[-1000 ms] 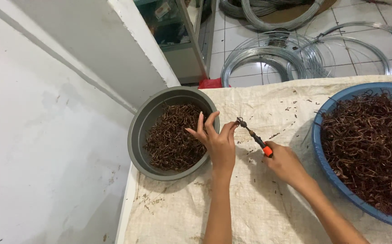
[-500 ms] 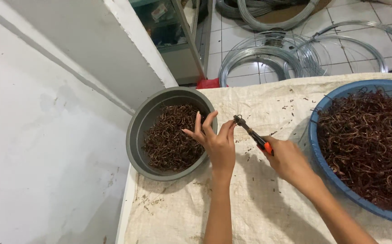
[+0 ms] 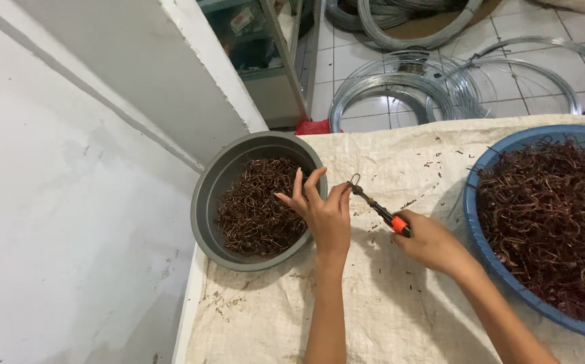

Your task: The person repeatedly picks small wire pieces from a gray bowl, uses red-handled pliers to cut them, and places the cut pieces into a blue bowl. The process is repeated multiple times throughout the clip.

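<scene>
My right hand (image 3: pixel 430 241) grips a small hook tool (image 3: pixel 378 209) with a black and orange handle, its metal tip pointing up and left. A small bent wire piece (image 3: pixel 354 180) sits at that tip. My left hand (image 3: pixel 323 210) pinches the wire piece with thumb and forefinger, the other fingers spread, just right of a grey bowl (image 3: pixel 206 202) holding brown bent wire pieces (image 3: pixel 258 205). A blue basin (image 3: pixel 491 158) at the right is heaped with more rusty brown wire pieces (image 3: pixel 555 216).
Both containers stand on a table covered with a beige woven sack cloth (image 3: pixel 387 303) strewn with rust flakes. Coils of grey wire (image 3: pixel 400 91) lie on the tiled floor beyond. A white wall (image 3: pixel 56 202) runs along the left, a cabinet (image 3: pixel 265 54) behind.
Both hands have stayed beside the grey bowl. The tool tip has tilted slightly, and the view has shifted a little.
</scene>
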